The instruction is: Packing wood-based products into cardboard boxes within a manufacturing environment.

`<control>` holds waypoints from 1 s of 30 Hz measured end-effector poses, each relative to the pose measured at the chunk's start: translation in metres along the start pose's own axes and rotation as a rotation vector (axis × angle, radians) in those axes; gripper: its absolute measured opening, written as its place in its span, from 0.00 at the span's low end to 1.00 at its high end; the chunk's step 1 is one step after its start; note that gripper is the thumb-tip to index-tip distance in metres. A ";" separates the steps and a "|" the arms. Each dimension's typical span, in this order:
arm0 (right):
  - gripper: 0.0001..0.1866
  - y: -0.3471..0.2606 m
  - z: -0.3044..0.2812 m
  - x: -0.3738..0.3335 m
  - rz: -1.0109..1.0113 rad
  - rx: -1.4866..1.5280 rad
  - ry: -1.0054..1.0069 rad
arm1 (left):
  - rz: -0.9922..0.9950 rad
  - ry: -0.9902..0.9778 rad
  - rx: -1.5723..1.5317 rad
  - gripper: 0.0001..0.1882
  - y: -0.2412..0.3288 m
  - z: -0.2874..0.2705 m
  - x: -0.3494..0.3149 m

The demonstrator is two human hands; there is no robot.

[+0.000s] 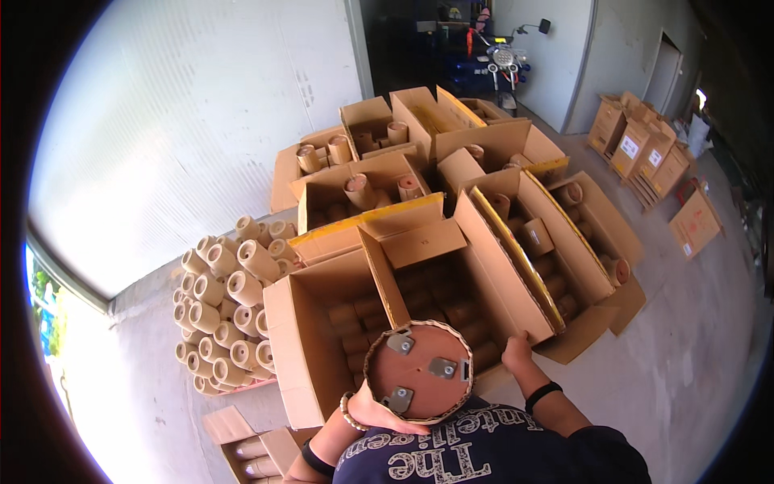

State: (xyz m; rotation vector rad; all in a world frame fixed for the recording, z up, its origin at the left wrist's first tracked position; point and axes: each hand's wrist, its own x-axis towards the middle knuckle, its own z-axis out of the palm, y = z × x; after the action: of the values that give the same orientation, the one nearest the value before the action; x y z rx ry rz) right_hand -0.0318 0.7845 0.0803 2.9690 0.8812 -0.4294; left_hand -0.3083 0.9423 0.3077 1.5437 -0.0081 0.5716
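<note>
Head view, left hand (377, 410) with its grip clamped on a round brown piece (421, 379) bearing metal tabs, at the near side of an open carton (297, 347) of brown cylinders (347, 319), right hand (518, 352) at a cardboard flap (501, 274), its grip unclear.

L hand (385, 413) is low, just L of ctr, turned inward in a supporting hold, fingers pointing R, thumb raised on the L side. L forearm (331, 436) slants up-R from the lower edge. R hand (518, 350) is higher & farther R, fingers partly hidden, grip unclear. R forearm (563, 412) angles up-L.
</note>
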 end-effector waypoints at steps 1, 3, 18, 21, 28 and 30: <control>0.12 -0.006 -0.028 -0.001 -0.018 -0.004 0.012 | 0.013 0.014 0.010 0.50 0.005 0.000 0.002; 0.11 -0.018 -0.082 0.002 -0.139 0.233 -0.005 | -0.064 0.006 -0.034 0.50 0.010 0.001 0.006; 0.09 -0.148 -0.399 -0.152 -1.760 0.614 0.017 | -0.229 -0.068 -0.136 0.44 0.020 0.006 0.011; 0.11 -0.159 -0.388 -0.158 -1.720 0.500 -0.349 | -0.029 -0.291 -0.075 0.41 0.007 -0.006 0.010; 0.11 -0.175 -0.369 -0.142 -1.928 0.508 -0.141 | -0.171 -0.067 -0.083 0.38 0.013 0.003 0.001; 0.10 -0.176 -0.362 -0.140 -1.903 0.541 -0.153 | -0.135 -0.147 -0.034 0.29 0.009 0.001 0.001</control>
State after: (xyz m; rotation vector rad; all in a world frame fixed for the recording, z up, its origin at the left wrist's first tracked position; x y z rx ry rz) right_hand -0.1458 0.8913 0.4768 1.1292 3.4934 -0.8167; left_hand -0.3104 0.9408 0.3160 1.5375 -0.0259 0.3493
